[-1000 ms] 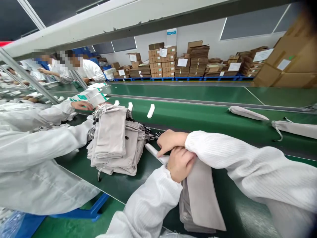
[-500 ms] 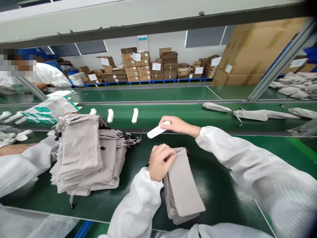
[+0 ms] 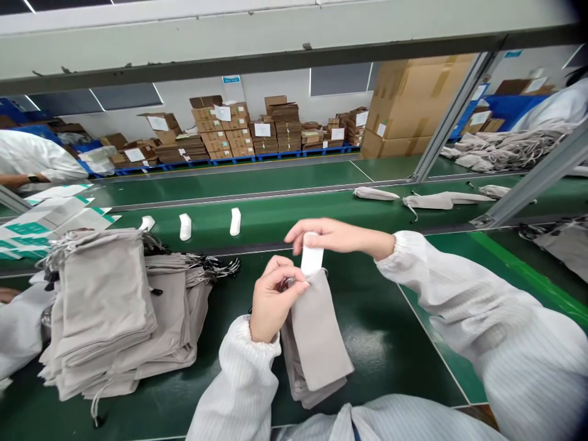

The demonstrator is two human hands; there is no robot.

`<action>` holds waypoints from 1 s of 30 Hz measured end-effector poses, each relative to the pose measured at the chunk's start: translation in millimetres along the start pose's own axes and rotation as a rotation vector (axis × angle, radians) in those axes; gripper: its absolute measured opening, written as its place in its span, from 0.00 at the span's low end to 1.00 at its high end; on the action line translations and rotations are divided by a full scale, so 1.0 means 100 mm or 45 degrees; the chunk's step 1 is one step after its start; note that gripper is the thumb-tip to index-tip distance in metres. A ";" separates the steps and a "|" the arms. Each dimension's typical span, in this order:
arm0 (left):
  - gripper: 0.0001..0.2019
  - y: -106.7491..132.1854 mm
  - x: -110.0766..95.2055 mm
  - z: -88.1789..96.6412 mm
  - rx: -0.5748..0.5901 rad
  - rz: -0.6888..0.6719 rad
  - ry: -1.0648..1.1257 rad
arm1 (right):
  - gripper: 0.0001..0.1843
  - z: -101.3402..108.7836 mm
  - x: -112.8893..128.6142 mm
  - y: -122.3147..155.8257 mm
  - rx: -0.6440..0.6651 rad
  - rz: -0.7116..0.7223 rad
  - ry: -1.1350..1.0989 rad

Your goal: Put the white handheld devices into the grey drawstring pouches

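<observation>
My right hand [image 3: 328, 236] grips a flat white rounded device [image 3: 312, 260] by its upper end. The device points down, its lower end at the mouth of a grey drawstring pouch [image 3: 319, 331]. With thumb and fingers pinched, my left hand [image 3: 275, 297] holds the rim of that pouch. Several more pouches lie beneath it in a small stack on the green work surface. Whether the device's lower tip is inside the pouch is hard to make out.
A tall pile of grey pouches [image 3: 108, 294] lies to the left. Several white devices [image 3: 235, 222] and filled pouches [image 3: 436, 200] rest on the green belt [image 3: 294, 217]. Folded white-and-green boxes [image 3: 50, 220] sit at far left. A co-worker's sleeve [image 3: 21, 331] shows beside the pile.
My right hand has turned the white device from nearly level to upright and brought it to the pouch's mouth. My view has swung to the right.
</observation>
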State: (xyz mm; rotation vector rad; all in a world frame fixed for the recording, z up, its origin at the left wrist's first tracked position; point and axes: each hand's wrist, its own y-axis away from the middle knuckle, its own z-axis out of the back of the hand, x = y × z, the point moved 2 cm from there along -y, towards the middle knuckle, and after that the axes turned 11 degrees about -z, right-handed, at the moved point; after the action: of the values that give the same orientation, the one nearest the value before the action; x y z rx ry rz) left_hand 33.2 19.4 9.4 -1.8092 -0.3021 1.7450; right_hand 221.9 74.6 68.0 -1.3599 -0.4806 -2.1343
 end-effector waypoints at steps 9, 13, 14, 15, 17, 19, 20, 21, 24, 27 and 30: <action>0.06 -0.12 -0.12 0.17 -0.274 0.015 -0.030 | 0.24 -0.27 -0.03 0.32 0.121 -0.230 0.108; 0.08 -0.11 -0.10 0.43 -0.596 0.040 0.136 | 0.21 -0.07 0.15 0.67 0.034 -0.249 -0.061; 0.08 -0.10 -0.09 0.45 -0.601 0.022 0.134 | 0.21 0.00 0.20 0.73 -0.040 -0.253 -0.163; 0.07 -0.08 -0.08 0.44 -0.555 -0.003 0.085 | 0.21 0.07 0.24 0.77 -0.140 -0.242 -0.279; 0.08 -0.04 -0.02 0.37 -0.361 -0.072 -0.148 | 0.19 0.26 0.29 0.77 -0.387 -0.163 -0.488; 0.10 0.02 0.08 0.29 -0.122 -0.120 -0.454 | 0.15 0.48 0.29 0.69 -0.671 -0.030 -0.555; 0.10 0.05 0.14 0.26 -0.014 -0.131 -0.590 | 0.13 0.58 0.27 0.62 -0.811 0.033 -0.514; 0.11 0.08 0.21 0.24 0.074 -0.137 -0.701 | 0.11 0.67 0.25 0.52 -0.932 0.081 -0.438; 0.09 0.14 0.37 0.23 0.216 -0.138 -0.947 | 0.10 0.78 0.07 0.09 -1.061 0.013 -0.142; 0.06 0.17 0.43 0.23 0.255 -0.147 -1.065 | 0.14 0.67 -0.27 -0.56 -0.826 -0.359 0.232; 0.06 0.18 0.39 0.20 0.252 -0.253 -1.136 | 0.17 0.43 -0.67 -1.28 -0.581 -0.629 0.506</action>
State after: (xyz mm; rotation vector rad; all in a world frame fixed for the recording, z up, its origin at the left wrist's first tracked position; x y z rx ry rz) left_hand 14.4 32.1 -32.0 -0.7421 -0.6048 2.2366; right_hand 194.4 216.4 25.2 -1.0552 -0.1796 -2.9784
